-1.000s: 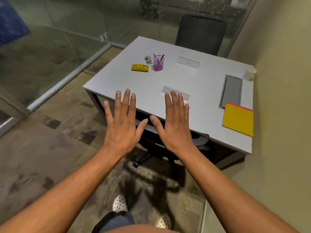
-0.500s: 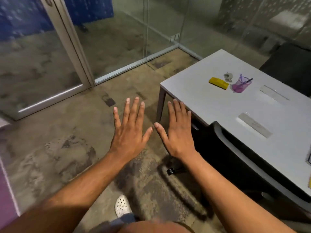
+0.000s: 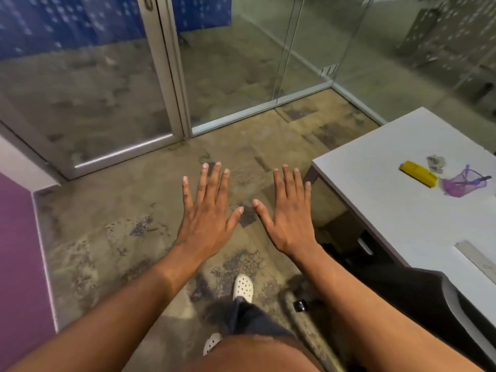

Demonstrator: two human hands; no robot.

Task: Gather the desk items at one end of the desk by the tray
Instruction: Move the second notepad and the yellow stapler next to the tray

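Floor (image 3: 112,237) is taking up most of the head view, mottled and bare between the glass wall (image 3: 241,63) and the near corner of the tabletop (image 3: 375,189). The left hand (image 3: 208,218) and the right hand (image 3: 291,216) are hovering side by side over that floor, palms down, fingers straight and spread, thumbs pointing toward each other with a small gap between them. Neither hand is holding or touching anything. The right hand is floating just beside the tabletop's near corner, apart from its edge.

The white tabletop is filling the right side of the frame, its corner jutting toward the hands and its long edge running down toward the lower right. A yellow stapler (image 3: 418,170) is lying flat well in from the corner. Just beyond it a small crumpled grey thing (image 3: 435,162) is sitting, too blurred to name. Beside the stapler, toward the right edge of the frame, a purple cup (image 3: 460,183) is standing with pens in it. A clear ruler (image 3: 476,257) is lying near the tabletop's long edge, well apart from the others, partly cut off by the frame. A dark chair (image 3: 418,296) is sitting tucked against that edge, below the ruler. A white shoe (image 3: 243,287) is showing on the floor below the hands. A purple wall (image 3: 18,264) is bounding the left side.
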